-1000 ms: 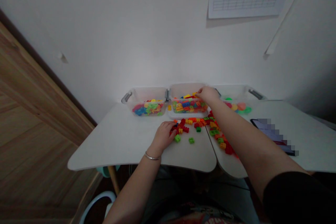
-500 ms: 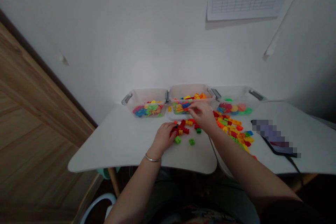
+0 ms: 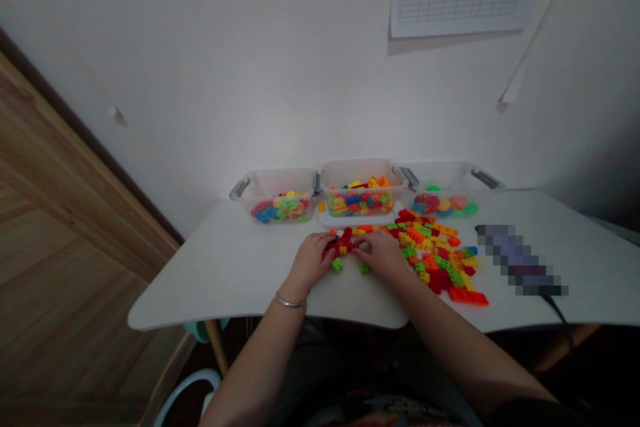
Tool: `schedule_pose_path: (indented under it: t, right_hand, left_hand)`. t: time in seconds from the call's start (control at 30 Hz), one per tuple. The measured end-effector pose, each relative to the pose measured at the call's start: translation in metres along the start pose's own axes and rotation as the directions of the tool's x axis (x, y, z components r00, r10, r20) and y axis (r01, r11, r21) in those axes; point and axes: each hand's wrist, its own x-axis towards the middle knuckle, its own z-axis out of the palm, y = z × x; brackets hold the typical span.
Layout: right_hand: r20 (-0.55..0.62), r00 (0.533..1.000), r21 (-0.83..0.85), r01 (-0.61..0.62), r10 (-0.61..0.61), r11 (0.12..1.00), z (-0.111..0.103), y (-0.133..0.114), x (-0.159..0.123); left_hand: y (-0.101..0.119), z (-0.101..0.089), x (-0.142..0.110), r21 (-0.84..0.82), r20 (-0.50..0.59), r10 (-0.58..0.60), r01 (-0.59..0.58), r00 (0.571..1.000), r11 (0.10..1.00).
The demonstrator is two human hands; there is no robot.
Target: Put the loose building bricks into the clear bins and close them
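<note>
A small cluster of mostly red toy building bricks (image 3: 346,237) lies on the white table between my hands. From the left, my left hand (image 3: 311,259), with a silver bangle at its wrist, curls its fingers and thumb round the cluster's left side. My right hand (image 3: 383,255) pinches a red brick at the cluster's right side; its fingertips partly cover it. Just in front of the cluster sits a light green brick (image 3: 337,265). Another green brick (image 3: 364,269) is under the edge of my right hand.
Behind stand three clear bins: left (image 3: 283,177), middle (image 3: 363,167) and right (image 3: 447,173), all holding colourful pieces. A spread of loose bricks (image 3: 443,257) covers the table to the right. Beyond it lies a blurred phone-like device (image 3: 520,260) with a cable. A wall rises behind.
My right hand has come down from the middle bin's rim to the cluster, toward me and left. My left hand has stayed at the red bricks.
</note>
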Motion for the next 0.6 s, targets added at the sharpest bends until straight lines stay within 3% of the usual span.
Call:
schedule_pose_path:
  t: [0.33, 0.6]
  right_hand:
    - [0.032, 0.999, -0.047, 0.037, -0.036, 0.998, 0.002, 0.004, -0.001]
    - [-0.129, 0.99, 0.17, -0.027, 0.049, 0.985, 0.008, 0.017, 0.001]
  left_hand:
    - [0.001, -0.001, 0.0, 0.016, -0.003, 0.003, -0.003, 1.0, 1.0]
    - [0.002, -0.002, 0.001, 0.014, 0.004, 0.0, 0.0, 1.0, 1.0]
